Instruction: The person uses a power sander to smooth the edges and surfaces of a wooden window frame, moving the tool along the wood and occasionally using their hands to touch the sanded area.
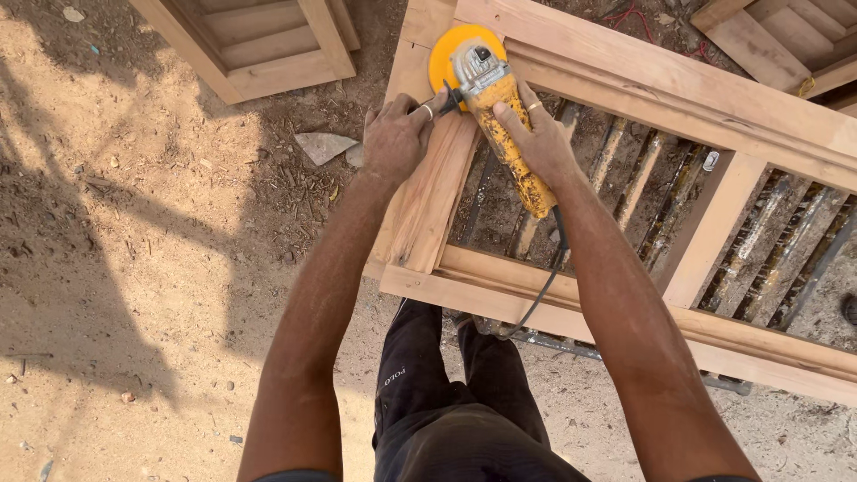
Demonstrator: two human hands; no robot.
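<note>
Looking straight down from a person's head, two bare arms reach forward over a pale wooden frame (625,85) lying flat above sandy ground (134,223). Near the top centre, at about twelve o'clock, a dusty yellow sander (504,125) rests on the frame's left upright board, its round orange disc (451,49) flat against the wood. The right hand (540,138) is closed around the sander's long body, a ring showing on one finger. The left hand (395,138), at about eleven o'clock from the frame's middle, is closed around the black side handle (446,100) sticking out from the sander's head. A dark cord (544,286) trails from the sander's rear toward six o'clock, passing over the frame's near rail. Dark trousers (446,402) show at the bottom centre. Another wooden frame (259,45) lies at ten o'clock, and a third (786,40) at two o'clock.
</note>
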